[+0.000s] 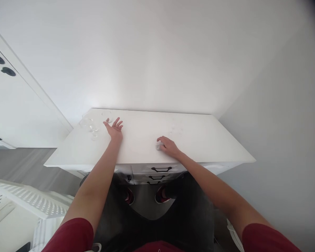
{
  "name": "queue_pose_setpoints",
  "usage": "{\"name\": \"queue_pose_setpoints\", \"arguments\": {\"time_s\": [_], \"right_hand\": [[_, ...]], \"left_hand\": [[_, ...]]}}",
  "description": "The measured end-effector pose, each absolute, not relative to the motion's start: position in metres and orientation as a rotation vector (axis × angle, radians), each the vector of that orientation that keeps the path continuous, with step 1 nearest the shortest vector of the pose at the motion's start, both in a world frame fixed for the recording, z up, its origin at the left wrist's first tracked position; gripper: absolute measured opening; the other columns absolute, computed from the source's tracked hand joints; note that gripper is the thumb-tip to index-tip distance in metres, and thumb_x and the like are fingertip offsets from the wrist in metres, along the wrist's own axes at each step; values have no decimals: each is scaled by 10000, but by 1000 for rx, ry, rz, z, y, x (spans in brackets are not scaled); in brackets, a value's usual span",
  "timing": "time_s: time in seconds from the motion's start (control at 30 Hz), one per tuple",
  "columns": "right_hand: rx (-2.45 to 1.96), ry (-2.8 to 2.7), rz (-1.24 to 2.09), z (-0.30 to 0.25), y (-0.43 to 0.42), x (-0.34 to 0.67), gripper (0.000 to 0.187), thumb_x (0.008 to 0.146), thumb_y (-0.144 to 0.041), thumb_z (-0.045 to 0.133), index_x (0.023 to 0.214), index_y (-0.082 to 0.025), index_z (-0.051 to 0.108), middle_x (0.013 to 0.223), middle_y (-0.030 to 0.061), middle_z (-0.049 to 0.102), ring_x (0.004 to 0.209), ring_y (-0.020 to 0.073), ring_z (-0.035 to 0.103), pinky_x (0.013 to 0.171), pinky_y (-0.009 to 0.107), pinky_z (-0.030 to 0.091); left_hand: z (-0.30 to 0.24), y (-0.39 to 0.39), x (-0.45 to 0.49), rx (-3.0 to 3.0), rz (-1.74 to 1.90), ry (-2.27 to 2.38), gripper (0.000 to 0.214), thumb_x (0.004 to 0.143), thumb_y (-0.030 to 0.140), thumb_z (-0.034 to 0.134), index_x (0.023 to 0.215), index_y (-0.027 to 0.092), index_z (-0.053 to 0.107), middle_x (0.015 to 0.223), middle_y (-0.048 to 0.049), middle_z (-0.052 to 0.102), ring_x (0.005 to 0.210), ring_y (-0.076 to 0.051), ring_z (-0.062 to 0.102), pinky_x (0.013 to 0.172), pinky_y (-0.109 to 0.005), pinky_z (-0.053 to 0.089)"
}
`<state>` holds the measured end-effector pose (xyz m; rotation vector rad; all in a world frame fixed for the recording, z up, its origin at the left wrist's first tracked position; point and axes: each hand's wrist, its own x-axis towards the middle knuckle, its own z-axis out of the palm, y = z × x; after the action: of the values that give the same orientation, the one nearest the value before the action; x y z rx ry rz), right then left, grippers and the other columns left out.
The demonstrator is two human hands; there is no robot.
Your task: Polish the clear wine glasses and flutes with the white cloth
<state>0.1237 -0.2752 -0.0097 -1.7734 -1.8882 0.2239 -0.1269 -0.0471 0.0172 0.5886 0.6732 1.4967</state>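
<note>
On the left part of a white cabinet top [136,140], my left hand [114,129] is open, palm partly up and fingers spread. Close to its thumb and fingertips is a clear, rounded piece [109,121]; whether they touch I cannot tell. Several clear glass-like pieces [91,128] lie just left of that hand, their outlines hard to make out. Near the front middle edge, my right hand [169,146] has its fingers curled round a small clear cup-like object [158,145]. Beyond it, faint transparent shapes [175,131] show on the surface.
Behind the cabinet rises a white wall [152,63]. Drawers with dark handles [161,169] face me at the front. A white door with dark knobs [8,71] is at far left. A white perforated rack or basket [39,201] stands at lower left.
</note>
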Motion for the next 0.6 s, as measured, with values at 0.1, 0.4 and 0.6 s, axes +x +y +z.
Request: {"name": "queue_pose_setpoints", "arguments": {"time_s": [0.1,0.4,0.6], "right_hand": [[-1623,-1821,267,-11,-240,114,287,1004,-344,559,1208,-143,581,1091,75,616,908,172,613,838,338,518],[-1476,-1367,90,-13,-109,99,295,1026,-305,349,1159,-187,584,1083,99,571,1020,202,574,961,338,463],[-1391,-1310,111,-19,-58,90,236,959,-258,488,1119,-200,651,1074,92,522,1000,185,581,957,306,491]], "left_hand": [[19,-35,-110,653,1465,618,527,954,721,355,1157,250,477,1235,-111,632,948,-171,702,689,-220,554],[6,-26,-26,1022,1241,608,245,903,402,603,1068,223,577,941,-65,644,599,-137,618,455,-198,468],[-8,-23,-23,1161,1334,781,210,987,443,525,1091,261,535,985,-39,578,537,-72,519,398,-147,362]]}}
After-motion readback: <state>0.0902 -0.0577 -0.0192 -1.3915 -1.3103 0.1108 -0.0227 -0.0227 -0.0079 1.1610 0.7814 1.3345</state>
